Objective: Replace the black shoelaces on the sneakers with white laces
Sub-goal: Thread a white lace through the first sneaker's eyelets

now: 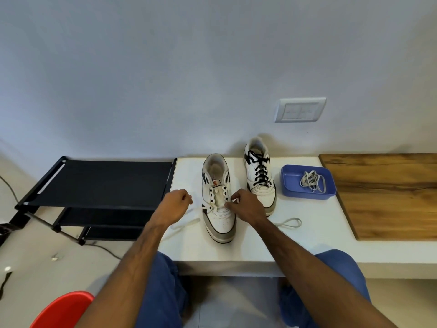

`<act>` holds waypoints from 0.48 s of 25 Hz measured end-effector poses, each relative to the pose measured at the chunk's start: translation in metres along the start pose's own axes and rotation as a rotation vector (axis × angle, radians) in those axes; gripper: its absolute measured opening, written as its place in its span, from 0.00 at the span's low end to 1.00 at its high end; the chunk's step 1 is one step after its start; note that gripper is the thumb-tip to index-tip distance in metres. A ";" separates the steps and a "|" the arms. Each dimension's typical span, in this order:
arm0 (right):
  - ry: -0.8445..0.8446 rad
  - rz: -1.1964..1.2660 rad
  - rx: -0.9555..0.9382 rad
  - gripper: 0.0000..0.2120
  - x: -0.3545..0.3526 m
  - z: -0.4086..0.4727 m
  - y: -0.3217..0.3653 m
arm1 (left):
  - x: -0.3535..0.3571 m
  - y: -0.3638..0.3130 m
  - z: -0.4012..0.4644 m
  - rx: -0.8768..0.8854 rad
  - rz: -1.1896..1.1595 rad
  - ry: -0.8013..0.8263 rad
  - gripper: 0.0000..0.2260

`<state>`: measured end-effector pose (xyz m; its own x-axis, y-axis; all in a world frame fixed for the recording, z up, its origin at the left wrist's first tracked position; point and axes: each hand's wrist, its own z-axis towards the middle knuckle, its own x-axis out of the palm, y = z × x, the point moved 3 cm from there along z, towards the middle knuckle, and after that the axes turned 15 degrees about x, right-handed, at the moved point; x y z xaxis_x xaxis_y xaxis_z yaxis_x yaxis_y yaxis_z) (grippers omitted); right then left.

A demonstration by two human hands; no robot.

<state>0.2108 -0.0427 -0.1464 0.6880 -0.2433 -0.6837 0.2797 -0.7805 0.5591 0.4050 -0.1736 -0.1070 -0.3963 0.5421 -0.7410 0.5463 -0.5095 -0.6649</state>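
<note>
Two white sneakers stand on a white table (307, 247). The near sneaker (220, 223) has no black lace; a white lace (186, 221) runs through its lowest eyelets. My left hand (176, 203) pinches the lace's left end just left of the shoe. My right hand (246, 204) pinches the lace at the shoe's right eyelets, and a loop of it trails behind my wrist (292, 222). The far sneaker (260, 176) is laced in black. A second white lace (312, 181) lies coiled in a blue tray (287, 188).
A wooden board (387, 197) covers the table's right part. A black shoe rack (99, 183) stands against the table's left edge. A red chair (63, 311) is at the lower left. My knees are under the table's front edge.
</note>
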 end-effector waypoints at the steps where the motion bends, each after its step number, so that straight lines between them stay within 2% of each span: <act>1: 0.003 -0.007 -0.008 0.15 0.000 0.000 -0.001 | -0.012 -0.003 0.001 0.038 0.065 -0.027 0.13; 3: 0.004 0.018 -0.037 0.12 -0.004 0.004 -0.003 | -0.037 -0.010 0.002 0.097 0.120 -0.122 0.15; 6: -0.024 0.030 -0.088 0.09 -0.017 0.014 -0.011 | -0.056 -0.021 0.002 0.215 0.069 -0.310 0.17; 10: -0.335 -0.257 -0.266 0.13 -0.023 0.008 -0.021 | -0.027 -0.040 0.006 0.267 -0.160 -0.371 0.11; 12: -0.395 -0.286 -0.331 0.14 -0.018 0.000 -0.018 | 0.003 -0.041 0.013 0.293 -0.227 -0.361 0.12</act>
<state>0.1936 -0.0244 -0.1442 0.2706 -0.2950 -0.9164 0.6550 -0.6412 0.3998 0.3712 -0.1595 -0.0832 -0.7388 0.4218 -0.5257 0.2077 -0.5995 -0.7730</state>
